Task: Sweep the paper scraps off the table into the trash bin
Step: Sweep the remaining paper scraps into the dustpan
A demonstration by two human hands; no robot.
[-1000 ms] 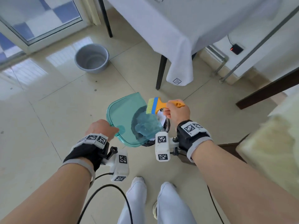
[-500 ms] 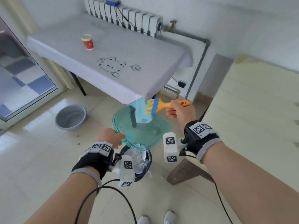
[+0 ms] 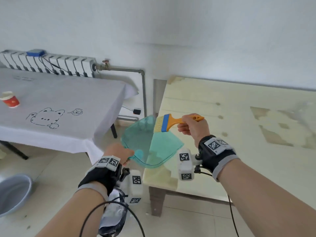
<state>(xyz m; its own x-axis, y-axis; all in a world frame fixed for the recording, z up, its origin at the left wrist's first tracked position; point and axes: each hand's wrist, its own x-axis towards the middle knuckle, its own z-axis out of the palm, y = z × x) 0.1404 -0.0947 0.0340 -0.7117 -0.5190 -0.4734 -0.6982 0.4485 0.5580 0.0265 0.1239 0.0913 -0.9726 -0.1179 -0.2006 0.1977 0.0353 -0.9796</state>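
My right hand [image 3: 192, 126] has its fingers curled round the orange handle of the brush [image 3: 168, 123], which lies level, its pale bristles pointing toward nine o'clock and hanging over the far edge of the dustpan. My left hand [image 3: 119, 150] grips the short handle of the teal dustpan [image 3: 150, 142] at its seven o'clock corner; I see the knuckles but not the fingertips, so I judge the hold from the way the pan stays up. The pan is in the air, straddling the near-left corner of the pale wooden table [image 3: 230, 120], and through its clear plastic I can make out no scraps.

The trash bin [image 3: 113, 214], lined with a light bag, sits on the floor at six o'clock, below my left wrist and just beside the table leg. I can see pale stuff inside but cannot say it is paper.

As for the paper scraps, I find none that I can be sure of on the wooden top. There are darker patches at two and three o'clock, yet they look like worn finish, not litter. My reading is that the pan has been emptied and the job is nearly or wholly done; what is left is a check of the tabletop for stragglers.
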